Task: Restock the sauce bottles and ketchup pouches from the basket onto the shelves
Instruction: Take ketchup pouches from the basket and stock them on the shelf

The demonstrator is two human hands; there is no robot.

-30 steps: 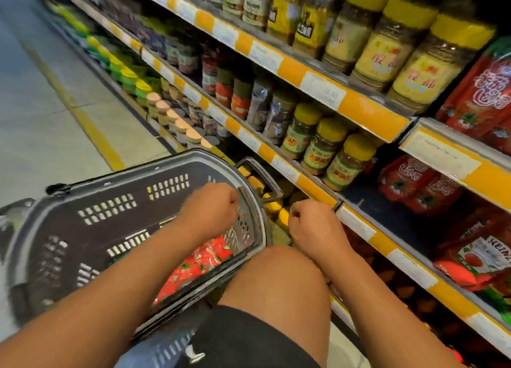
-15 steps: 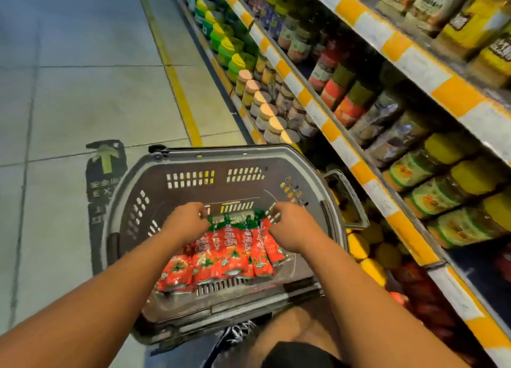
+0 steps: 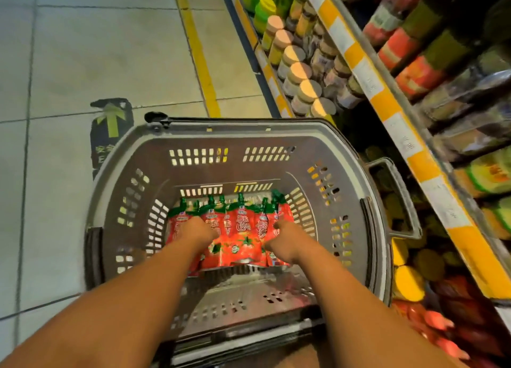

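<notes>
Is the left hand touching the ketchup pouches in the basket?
Touching. The head view shows the left hand resting directly on the ketchup pouches inside the basket, with no gap visible; its fingers are hidden underneath.

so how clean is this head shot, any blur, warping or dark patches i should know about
Head view: wide-angle warping bends the shelf edge and bows the basket rim; the shelf goods at right are smeared; the ketchup pouches are fairly sharp and brightly lit, their print unreadable; both hands, left hand and right hand, are slightly soft; the lower shelf recesses are dark.
</notes>
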